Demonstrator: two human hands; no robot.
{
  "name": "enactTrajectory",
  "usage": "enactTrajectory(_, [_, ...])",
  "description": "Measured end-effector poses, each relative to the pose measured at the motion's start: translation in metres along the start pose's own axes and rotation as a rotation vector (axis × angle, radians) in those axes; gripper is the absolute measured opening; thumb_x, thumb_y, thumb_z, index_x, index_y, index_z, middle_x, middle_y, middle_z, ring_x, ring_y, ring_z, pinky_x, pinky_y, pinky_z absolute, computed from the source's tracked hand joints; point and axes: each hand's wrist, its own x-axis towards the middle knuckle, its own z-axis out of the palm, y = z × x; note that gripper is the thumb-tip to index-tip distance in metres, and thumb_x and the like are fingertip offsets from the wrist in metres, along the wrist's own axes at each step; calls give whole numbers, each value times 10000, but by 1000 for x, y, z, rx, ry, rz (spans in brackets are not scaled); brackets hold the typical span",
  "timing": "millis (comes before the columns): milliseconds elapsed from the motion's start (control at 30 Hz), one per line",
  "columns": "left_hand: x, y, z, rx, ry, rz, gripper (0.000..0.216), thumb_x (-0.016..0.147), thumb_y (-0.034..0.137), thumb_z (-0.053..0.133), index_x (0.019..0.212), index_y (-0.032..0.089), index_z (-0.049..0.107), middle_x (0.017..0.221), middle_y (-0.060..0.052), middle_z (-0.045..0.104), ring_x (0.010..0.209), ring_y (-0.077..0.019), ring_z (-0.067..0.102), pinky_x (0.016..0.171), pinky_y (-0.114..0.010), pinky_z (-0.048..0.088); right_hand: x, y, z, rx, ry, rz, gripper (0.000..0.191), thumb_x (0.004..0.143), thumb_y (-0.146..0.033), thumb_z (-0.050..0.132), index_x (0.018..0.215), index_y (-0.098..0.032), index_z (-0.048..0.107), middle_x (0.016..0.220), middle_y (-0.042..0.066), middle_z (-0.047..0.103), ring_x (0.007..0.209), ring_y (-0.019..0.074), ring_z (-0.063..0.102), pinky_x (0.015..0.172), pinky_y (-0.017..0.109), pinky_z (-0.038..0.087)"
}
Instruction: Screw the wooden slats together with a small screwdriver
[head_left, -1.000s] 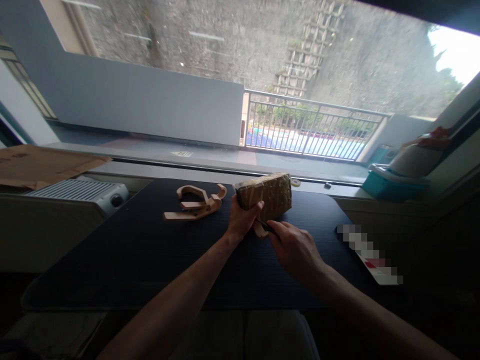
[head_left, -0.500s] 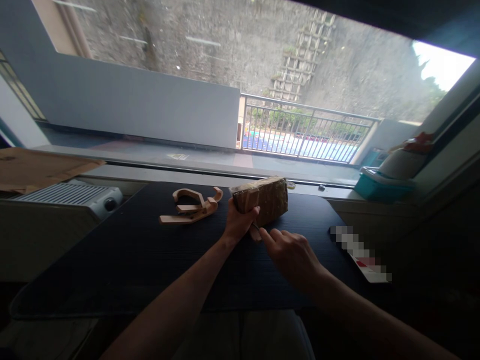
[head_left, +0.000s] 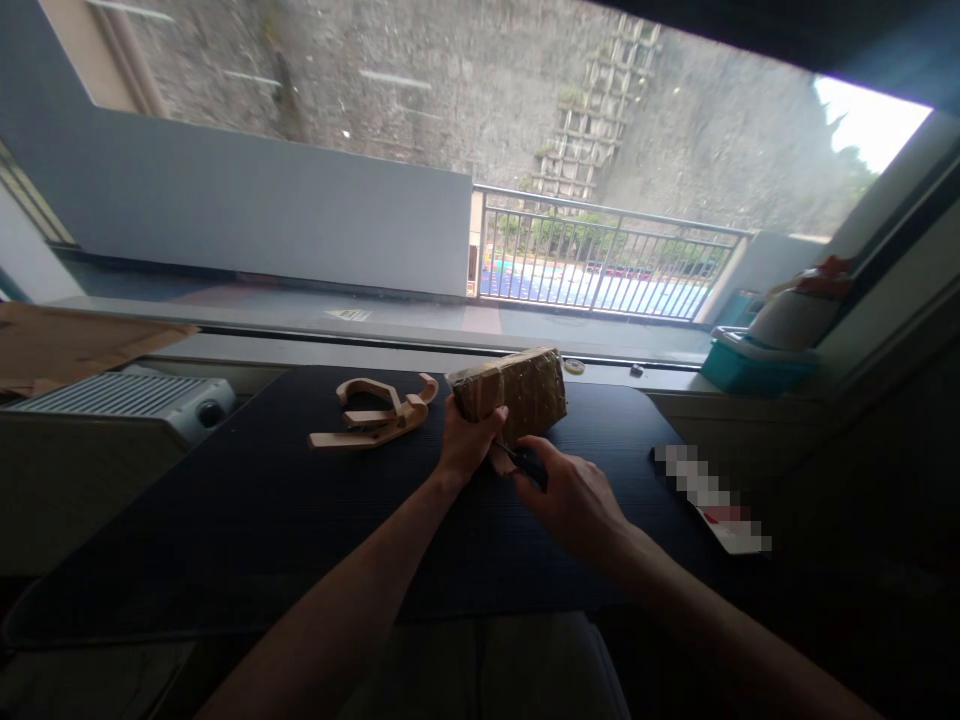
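Observation:
Over the dark table (head_left: 360, 530), my left hand (head_left: 469, 445) is wrapped round the near left end of a brown taped box (head_left: 517, 395), its thumb on the front face. The box is tilted. A small pale wooden piece (head_left: 500, 462) shows below the box, between my hands; how it joins the box is hidden. My right hand (head_left: 574, 490) is closed on the black handle of a screwdriver (head_left: 531, 468), its thin shaft pointing left toward the wooden piece. The tip is too small to make out. Left of the box lie curved wooden hooks (head_left: 386, 415).
A roll of tape (head_left: 574, 367) and a small dark object (head_left: 636, 370) sit on the window ledge. A teal box (head_left: 757, 362) stands at the right. A partly blurred flat item (head_left: 739, 535) lies at the table's right. On the left are a heater (head_left: 142, 395) and cardboard (head_left: 82, 345).
The fingers of my right hand have shifted, so the screwdriver's black handle now shows. My left hand still grips the box. The whole view has moved slightly.

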Motion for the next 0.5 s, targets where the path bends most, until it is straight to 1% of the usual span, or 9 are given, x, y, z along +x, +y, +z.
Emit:
enactTrajectory(67, [2,-2,0,-6,2,-3,523,604,295,761,1034,183,486,940,-31,608,864,-182,612,770,-336,509,0,-4,-7,-266,-17,-186,337,863,-160,472,1182,-219,566,848,42,669,703,187,627,562,265,382])
enactTrajectory(133, [4,-5,0,-13,0,-5,530,595,294,770,1029,183,486,935,-27,608,882,-182,611,783,-333,509,2,-6,-11,-444,-34,-342,354,853,-56,424,1138,-188,587,830,55,647,684,175,608,540,259,352])
enactTrajectory(200, [5,-6,1,-19,-2,-7,529,592,296,774,1023,184,488,928,-24,610,886,-182,613,787,-330,510,4,-6,-9,-502,-41,-425,331,856,-32,403,1088,-153,605,810,67,639,682,171,599,542,259,347])
enactTrajectory(233, [5,-6,1,-21,-1,-6,528,593,297,774,1022,184,487,928,-24,611,883,-181,615,784,-329,511,5,-5,-7,-484,-36,-427,311,867,-43,397,1062,-149,615,802,67,641,682,168,599,550,258,351])
enactTrajectory(300, [4,-5,1,-24,5,-2,535,594,293,773,1032,188,484,936,-24,610,881,-180,617,781,-325,512,7,-2,1,-347,2,-335,270,892,-107,411,1028,-164,637,810,61,660,701,164,612,586,253,377])
enactTrajectory(367, [3,-4,1,-24,7,4,542,597,288,770,1046,192,482,938,-21,611,883,-180,617,785,-325,510,8,2,9,-89,60,-142,246,894,-205,455,1042,-185,649,858,55,691,757,166,634,643,249,414])
enactTrajectory(433, [2,-3,1,-20,9,9,541,601,291,765,1054,194,485,939,-19,612,884,-181,616,789,-328,507,9,5,16,209,97,66,273,871,-289,493,1060,-179,657,915,58,709,808,170,646,678,245,444])
enactTrajectory(500, [1,-2,0,-12,13,14,533,596,298,766,1043,193,496,940,-20,613,880,-183,616,786,-332,506,10,8,19,405,91,195,295,850,-319,507,1043,-163,667,947,66,712,826,169,650,681,240,460])
